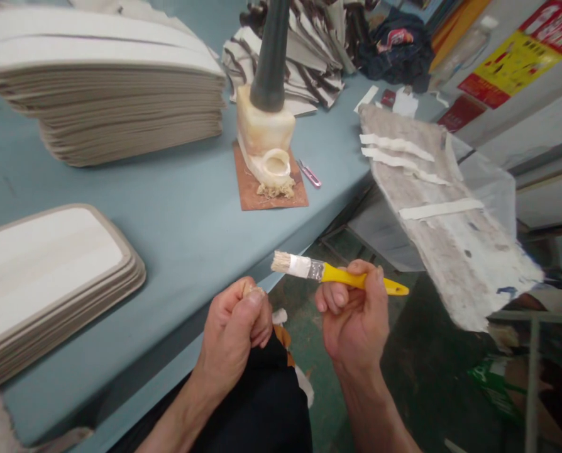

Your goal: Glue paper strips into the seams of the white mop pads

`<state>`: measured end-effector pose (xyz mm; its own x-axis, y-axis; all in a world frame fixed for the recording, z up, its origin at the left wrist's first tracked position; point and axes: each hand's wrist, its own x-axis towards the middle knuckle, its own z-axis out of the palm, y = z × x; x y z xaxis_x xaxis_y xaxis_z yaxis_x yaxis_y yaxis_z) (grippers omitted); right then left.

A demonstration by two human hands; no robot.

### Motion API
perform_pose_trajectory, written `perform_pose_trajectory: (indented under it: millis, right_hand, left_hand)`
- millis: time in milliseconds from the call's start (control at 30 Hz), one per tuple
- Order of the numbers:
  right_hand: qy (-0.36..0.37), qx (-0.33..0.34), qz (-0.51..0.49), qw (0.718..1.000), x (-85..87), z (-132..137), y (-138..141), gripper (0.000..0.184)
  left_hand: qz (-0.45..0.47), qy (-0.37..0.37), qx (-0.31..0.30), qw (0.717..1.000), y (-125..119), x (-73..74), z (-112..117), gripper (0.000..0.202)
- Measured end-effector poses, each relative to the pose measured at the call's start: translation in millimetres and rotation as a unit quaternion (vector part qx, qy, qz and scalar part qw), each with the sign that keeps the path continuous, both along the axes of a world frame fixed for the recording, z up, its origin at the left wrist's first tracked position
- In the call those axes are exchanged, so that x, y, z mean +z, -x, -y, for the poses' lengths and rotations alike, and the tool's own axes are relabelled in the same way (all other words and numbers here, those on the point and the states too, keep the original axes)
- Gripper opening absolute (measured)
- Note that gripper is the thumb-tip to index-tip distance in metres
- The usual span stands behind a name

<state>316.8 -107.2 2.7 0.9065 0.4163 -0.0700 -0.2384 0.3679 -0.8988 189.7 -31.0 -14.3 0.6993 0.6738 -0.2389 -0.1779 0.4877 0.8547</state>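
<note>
Two hands hung low by the table (191,251) edge. Left hand (236,327) was curled shut, maybe on something too small to tell. Right hand (354,314) pinched a yellow brush (330,274) by its handle, bristles (281,261) pointing toward the left hand. Risk: bristles could smear that hand, being so close.

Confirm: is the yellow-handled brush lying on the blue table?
No, the brush is gripped in the right hand, held in the air past the edge of the blue table.
</note>
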Motion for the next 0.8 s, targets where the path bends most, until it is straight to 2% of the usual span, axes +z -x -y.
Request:
perform_pose_trajectory:
  millis: [100,200,300,400,533,800]
  right_hand:
    - [-0.003,-0.010,0.005,1.000,0.0,3.8,-4.1,0.041]
    - [-0.004,-0.030,0.031,0.999,0.1,8.2,-9.8,0.041]
    - [0.004,-0.058,0.084,0.995,-0.3,14.2,-14.1,0.040]
    - [0.020,-0.066,0.135,0.988,-2.1,21.5,-13.5,0.038]
    - [0.034,-0.064,0.190,0.979,-5.8,29.7,-9.4,0.033]
    - [0.015,-0.042,0.258,0.965,-12.8,37.8,-12.4,0.020]
  left_hand:
    - [-0.024,-0.026,0.001,0.999,0.0,-2.7,-0.8,0.062]
    - [-0.041,-0.057,-0.014,0.997,-2.9,1.2,-0.9,0.068]
    - [-0.074,-0.117,-0.068,0.988,-8.5,8.8,0.4,0.067]
    - [-0.094,-0.152,-0.126,0.976,-14.1,13.6,3.1,0.056]
    - [-0.097,-0.147,-0.150,0.973,-19.6,12.9,7.8,0.049]
    - [-0.123,-0.079,-0.150,0.978,-27.6,10.2,11.4,0.062]
